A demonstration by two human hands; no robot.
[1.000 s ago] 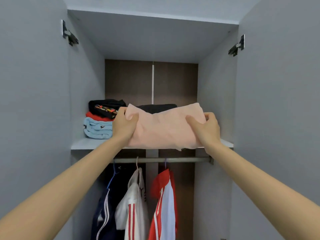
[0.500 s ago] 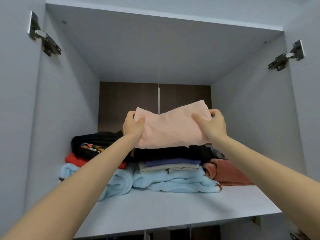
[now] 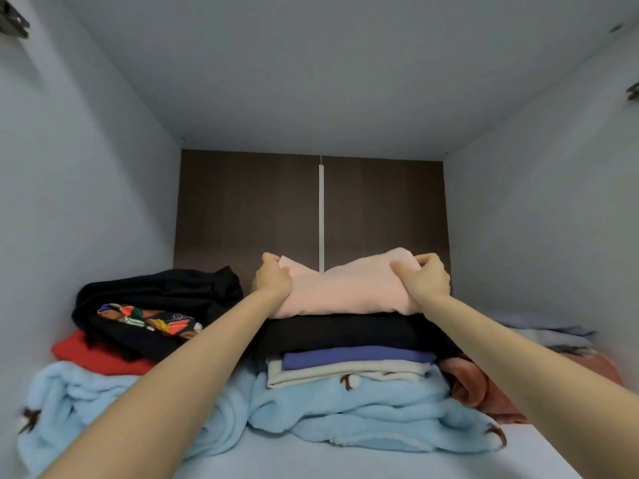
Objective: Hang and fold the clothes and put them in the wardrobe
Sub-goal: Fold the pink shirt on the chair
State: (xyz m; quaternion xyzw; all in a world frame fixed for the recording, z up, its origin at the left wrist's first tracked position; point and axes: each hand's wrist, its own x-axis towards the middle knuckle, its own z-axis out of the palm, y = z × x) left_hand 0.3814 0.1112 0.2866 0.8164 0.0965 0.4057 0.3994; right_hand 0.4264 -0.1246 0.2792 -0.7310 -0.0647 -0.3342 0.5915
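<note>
Up on the wardrobe's [image 3: 86, 174] top shelf [image 3: 311, 458], this is the stowing step: the folded pink garment [image 3: 345, 292] sits right on top of the middle stack, touching the black piece [image 3: 345, 331] beneath it. The left hand [image 3: 275, 279] grasps its left end, fingers curled over the far edge. The right hand [image 3: 428, 281] pinches the right end the same way, so neither side is let go yet. Below the black layer come a blue fold [image 3: 356, 357], a cream one [image 3: 345, 374] and a pale blue fleece [image 3: 345, 413] at the bottom. To the left is a second heap, a black printed top [image 3: 155, 302] over something red [image 3: 96, 357]. A rust-coloured fleece [image 3: 484, 392] is tucked in on the right. The garment looks settled, sagging a little in the middle. By my reading, the next move calls for both hands to loosen together and slide back without dragging the pink fold forward or tipping the stack.
</note>
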